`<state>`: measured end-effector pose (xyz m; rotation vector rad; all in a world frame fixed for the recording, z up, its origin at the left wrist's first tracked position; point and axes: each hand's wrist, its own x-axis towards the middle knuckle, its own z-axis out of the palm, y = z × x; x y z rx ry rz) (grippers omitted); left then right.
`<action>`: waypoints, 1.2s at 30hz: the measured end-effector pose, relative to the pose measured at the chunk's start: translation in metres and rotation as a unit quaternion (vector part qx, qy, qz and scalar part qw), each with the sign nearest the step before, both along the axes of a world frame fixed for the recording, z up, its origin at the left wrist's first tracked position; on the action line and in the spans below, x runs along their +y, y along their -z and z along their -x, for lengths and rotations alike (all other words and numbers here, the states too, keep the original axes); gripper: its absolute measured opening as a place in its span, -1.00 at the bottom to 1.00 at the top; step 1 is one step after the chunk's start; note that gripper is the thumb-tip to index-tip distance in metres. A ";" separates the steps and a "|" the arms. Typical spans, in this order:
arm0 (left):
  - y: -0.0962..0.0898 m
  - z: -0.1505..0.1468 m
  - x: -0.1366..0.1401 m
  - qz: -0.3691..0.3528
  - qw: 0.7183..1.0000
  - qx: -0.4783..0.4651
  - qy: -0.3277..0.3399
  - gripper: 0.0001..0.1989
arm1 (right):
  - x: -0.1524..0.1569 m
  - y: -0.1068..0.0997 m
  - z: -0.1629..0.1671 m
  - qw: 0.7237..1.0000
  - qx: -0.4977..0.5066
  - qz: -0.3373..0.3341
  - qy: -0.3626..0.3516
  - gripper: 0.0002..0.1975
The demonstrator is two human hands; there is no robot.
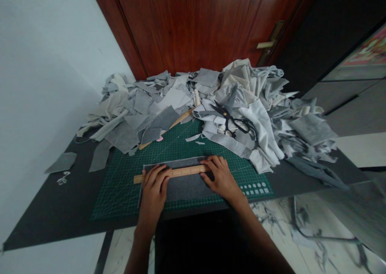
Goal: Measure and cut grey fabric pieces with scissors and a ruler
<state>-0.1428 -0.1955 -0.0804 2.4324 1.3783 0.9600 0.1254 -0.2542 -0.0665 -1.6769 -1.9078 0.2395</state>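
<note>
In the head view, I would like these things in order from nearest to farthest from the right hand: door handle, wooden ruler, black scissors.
1. Wooden ruler: touched by the right hand.
2. Black scissors: beyond the hand, on the fabric scraps.
3. Door handle: farthest, on the door behind the scraps.

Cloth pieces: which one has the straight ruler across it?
The dark grey piece flat on the mat: left hand and right hand both rest on the straight ruler across it. The other pieces lie heaped or scattered farther off.
</note>
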 end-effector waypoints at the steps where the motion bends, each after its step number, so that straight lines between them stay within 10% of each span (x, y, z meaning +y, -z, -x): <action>1: 0.001 0.000 0.000 -0.006 1.000 0.001 -0.011 -0.70 | -0.001 0.001 0.000 1.000 -0.003 -0.001 0.006 -0.69; 36: -0.008 -0.003 -0.002 0.006 1.000 0.023 0.016 -0.70 | -0.028 0.023 -0.051 0.994 -0.008 -0.052 0.091 -0.76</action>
